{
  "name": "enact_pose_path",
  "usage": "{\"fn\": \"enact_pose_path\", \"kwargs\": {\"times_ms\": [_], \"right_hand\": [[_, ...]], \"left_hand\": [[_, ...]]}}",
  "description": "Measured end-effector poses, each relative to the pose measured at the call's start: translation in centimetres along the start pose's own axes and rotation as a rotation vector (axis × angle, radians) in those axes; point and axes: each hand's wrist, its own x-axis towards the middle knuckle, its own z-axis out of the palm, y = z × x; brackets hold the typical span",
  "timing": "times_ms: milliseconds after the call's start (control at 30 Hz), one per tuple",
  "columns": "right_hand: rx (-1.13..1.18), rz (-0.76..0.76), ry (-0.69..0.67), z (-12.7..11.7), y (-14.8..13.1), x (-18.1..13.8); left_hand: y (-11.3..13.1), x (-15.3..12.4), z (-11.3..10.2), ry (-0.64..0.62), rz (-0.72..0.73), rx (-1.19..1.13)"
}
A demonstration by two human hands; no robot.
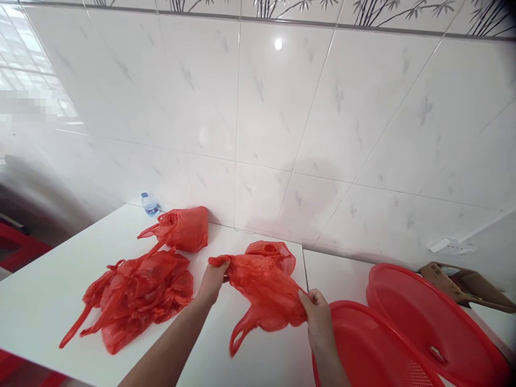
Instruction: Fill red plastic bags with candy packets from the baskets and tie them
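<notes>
A red plastic bag (266,290) is stretched between my two hands above the white table (226,349). My left hand (215,274) is closed on its upper left corner. At the right end, my right hand (316,306) pinches the bag between thumb and fingers. One handle loop of the bag hangs down at the front. Behind it lies another red bag (288,258), partly covered by the held one. Left of my left hand, a loose heap of crumpled red plastic bags (141,295) spreads over the table.
A filled-looking red bag (187,228) stands near the wall, beside a small water bottle (150,205). To the right are two large red plastic baskets, a near basket (366,344) and a far basket (423,317). An open cardboard box (447,282) sits behind them by the tiled wall (266,107).
</notes>
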Motion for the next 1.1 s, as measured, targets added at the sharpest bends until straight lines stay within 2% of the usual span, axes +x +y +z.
{"fn": "enact_pose_path", "kwargs": {"times_ms": [100, 167, 267, 300, 333, 400, 467, 500, 600, 667, 733, 867, 933, 1000, 1067, 1100], "right_hand": [[0.061, 0.043, 0.1, -1.1, 0.1, 0.8], [0.01, 0.06, 0.173, -1.2, -0.5, 0.6], [-0.204, -0.063, 0.322, -0.5, -1.9, -1.1], [-0.264, -0.109, 0.315, -0.1, -2.2, -1.9], [-0.301, -0.137, 0.253, 0.6, -2.2, -2.9], [-0.316, -0.115, 0.011, 2.3, -1.5, -4.7], [-0.309, -0.062, -0.228, 4.4, 0.2, -6.3], [-0.321, -0.041, -0.285, 5.6, 1.3, -6.7], [-0.406, 0.003, -0.276, 8.1, 4.1, -6.8], [-0.438, 0.023, -0.242, 8.4, 5.1, -5.7], [-0.412, 0.029, -0.223, 7.4, 5.4, -4.2], [-0.269, 0.131, -0.106, 2.7, 4.7, -0.9], [-0.149, 0.204, -0.019, 0.5, 4.2, 0.2], [-0.022, 0.244, 0.043, -0.8, 3.6, 0.9], [0.047, 0.25, 0.059, -0.9, 3.0, 1.0], [0.056, 0.245, 0.047, -0.6, 2.7, 0.8]], "left_hand": [[0.4, 0.3, -1.1, -0.029, -0.082, -0.15], [0.2, -0.1, -1.1, -0.046, -0.142, -0.249], [-0.1, -0.7, -0.5, 0.0, -0.192, -0.327], [-0.2, -1.0, -0.2, 0.014, -0.208, -0.349], [-0.3, -1.2, 0.1, 0.018, -0.226, -0.374], [-0.4, -1.9, 0.9, -0.006, -0.278, -0.428], [-0.5, -2.9, 1.9, -0.058, -0.335, -0.475], [-0.5, -3.4, 2.4, -0.081, -0.361, -0.495], [-0.2, -4.9, 3.7, -0.14, -0.426, -0.566], [0.2, -5.3, 3.9, -0.179, -0.424, -0.612], [0.5, -4.8, 3.2, -0.178, -0.361, -0.628], [0.6, -2.5, -0.3, -0.034, -0.144, -0.525], [0.3, -1.5, -2.3, 0.012, -0.068, -0.356], [-0.2, -1.2, -3.5, 0.116, 0.037, -0.105], [-0.8, -1.7, -3.6, 0.231, 0.234, 0.184], [-1.2, -2.1, -3.3, 0.226, 0.355, 0.331]]}}
